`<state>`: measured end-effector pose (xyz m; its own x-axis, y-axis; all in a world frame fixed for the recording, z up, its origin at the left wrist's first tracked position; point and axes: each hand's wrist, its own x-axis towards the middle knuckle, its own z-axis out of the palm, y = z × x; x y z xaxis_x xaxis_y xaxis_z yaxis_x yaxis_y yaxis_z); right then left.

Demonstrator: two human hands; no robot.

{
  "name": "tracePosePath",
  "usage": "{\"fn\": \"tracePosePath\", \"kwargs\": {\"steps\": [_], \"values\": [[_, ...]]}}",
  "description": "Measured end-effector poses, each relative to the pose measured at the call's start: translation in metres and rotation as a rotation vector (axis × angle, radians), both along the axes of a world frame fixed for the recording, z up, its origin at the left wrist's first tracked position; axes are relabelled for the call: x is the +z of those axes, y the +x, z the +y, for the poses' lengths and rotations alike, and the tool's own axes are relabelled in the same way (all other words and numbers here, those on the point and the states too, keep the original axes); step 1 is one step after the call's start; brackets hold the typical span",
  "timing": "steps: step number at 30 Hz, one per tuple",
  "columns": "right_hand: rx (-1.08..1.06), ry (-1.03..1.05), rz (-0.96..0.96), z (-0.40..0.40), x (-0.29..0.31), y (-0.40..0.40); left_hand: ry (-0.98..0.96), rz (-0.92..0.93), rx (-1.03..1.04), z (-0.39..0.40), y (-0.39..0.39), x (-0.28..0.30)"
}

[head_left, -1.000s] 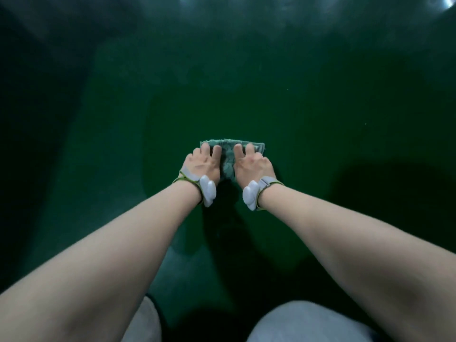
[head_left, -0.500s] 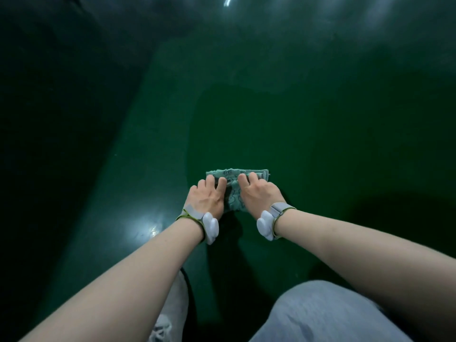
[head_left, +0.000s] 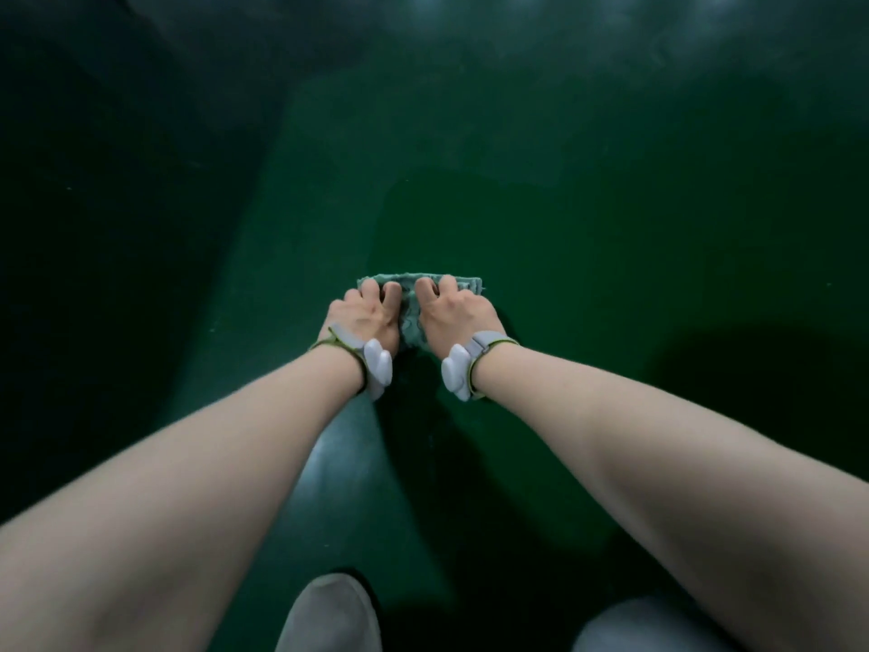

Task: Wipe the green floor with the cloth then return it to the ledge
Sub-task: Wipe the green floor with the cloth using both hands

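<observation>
The left hand [head_left: 364,317] is pressed, fingers curled, on the cloth [head_left: 414,298]; the right hand [head_left: 458,312] is pressed likewise. The cloth, flat on the floor [head_left: 611,275], has been pushed forward again since a half-second earlier, so wiping is judged unfinished; no ledge is seen.

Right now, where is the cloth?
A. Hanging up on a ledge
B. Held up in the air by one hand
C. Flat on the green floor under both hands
C: the cloth lies on the green floor with the left hand and right hand pressing on it.
</observation>
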<state>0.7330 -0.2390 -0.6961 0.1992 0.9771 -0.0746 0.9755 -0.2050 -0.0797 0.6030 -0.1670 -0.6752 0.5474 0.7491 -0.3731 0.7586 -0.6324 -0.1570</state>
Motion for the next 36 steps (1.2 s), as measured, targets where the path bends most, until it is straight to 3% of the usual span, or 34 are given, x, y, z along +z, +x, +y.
{"fn": "tracePosePath", "kwargs": {"steps": [3, 7, 14, 19, 27, 36], "values": [[-0.035, 0.012, 0.049, 0.031, 0.001, 0.011, -0.106, 0.120, -0.093, 0.037, 0.016, 0.025], [-0.121, 0.021, 0.077, 0.084, 0.000, 0.023, -0.098, 0.224, -0.158, 0.088, 0.038, 0.042], [-0.191, 0.018, 0.084, 0.166, 0.004, 0.042, -0.084, 0.117, -0.101, 0.157, 0.059, 0.034], [-0.191, -0.054, 0.122, 0.180, 0.011, 0.046, -0.083, 0.126, -0.042, 0.164, 0.062, 0.032], [-0.026, -0.104, 0.162, 0.116, 0.020, 0.011, -0.108, 0.170, -0.009, 0.101, 0.013, 0.035], [0.178, -0.096, 0.185, -0.044, 0.020, -0.064, -0.085, -0.032, 0.038, -0.052, -0.090, 0.014]]}}
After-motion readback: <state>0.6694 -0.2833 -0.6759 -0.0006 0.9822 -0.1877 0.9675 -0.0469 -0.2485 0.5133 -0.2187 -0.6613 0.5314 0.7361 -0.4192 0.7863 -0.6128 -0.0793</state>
